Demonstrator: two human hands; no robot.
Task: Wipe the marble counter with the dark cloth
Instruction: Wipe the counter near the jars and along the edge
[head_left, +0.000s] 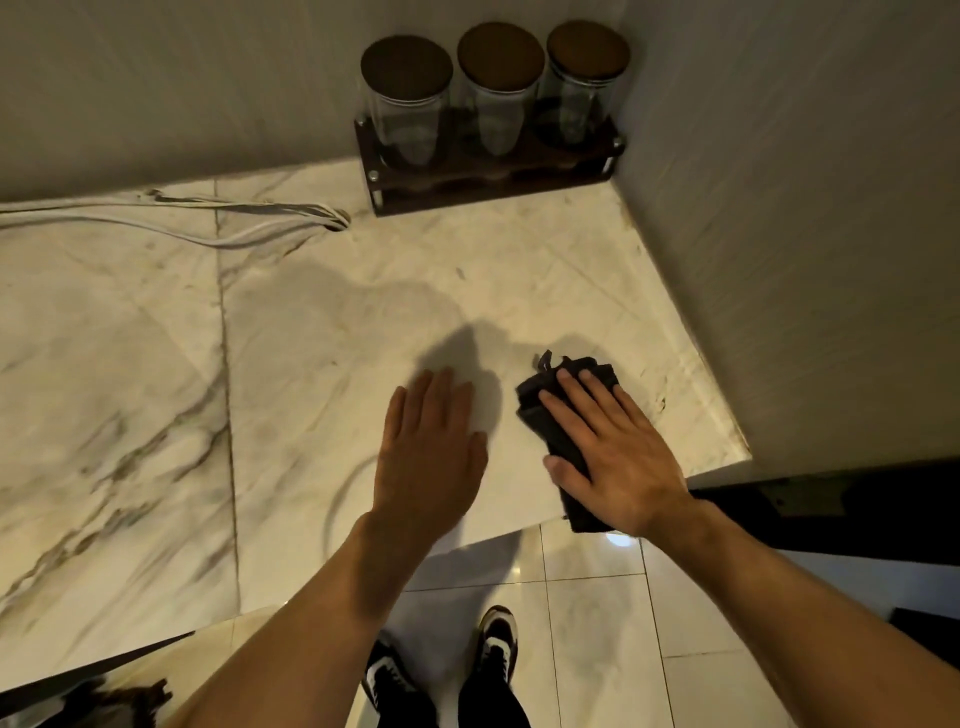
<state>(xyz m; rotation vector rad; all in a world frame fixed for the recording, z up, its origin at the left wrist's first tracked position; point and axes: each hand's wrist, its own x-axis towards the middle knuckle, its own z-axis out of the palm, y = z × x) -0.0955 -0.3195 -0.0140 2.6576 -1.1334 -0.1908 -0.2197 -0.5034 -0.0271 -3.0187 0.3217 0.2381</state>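
My right hand (618, 457) lies flat on the dark cloth (550, 415), fingers spread and straight, palm pressing it down onto the marble worktop (322, 332); this grip is a flat press, nothing pinched or curled. The cloth is folded into a narrow bundle that runs from beyond my fingertips back under the palm, and its near end hangs just past the worktop's near edge. It sits on the near right part of the slab, close to the right wall (810, 234).

My left hand (428, 452) is just left of the cloth, apart from it, open with the fingers held together and pointing away from me. It holds nothing. I cannot tell whether the palm touches the stone or floats just above it; a shadow lies on the marble beyond its fingertips.

The worktop is pale marble with grey and brown veins, and a straight seam runs near to far on the left. At the far left, white cables (171, 218) trail along the stone by the back wall. In the far right corner a dark wooden rack (493, 182) stands against the wall and carries three glass jars (498, 98) with round dark lids, side by side.

Below the near edge I see a glossy tiled floor (597, 623) and my two dark shoes with white detail (496, 644). A dark cabinet edge (831, 499) runs along the right.
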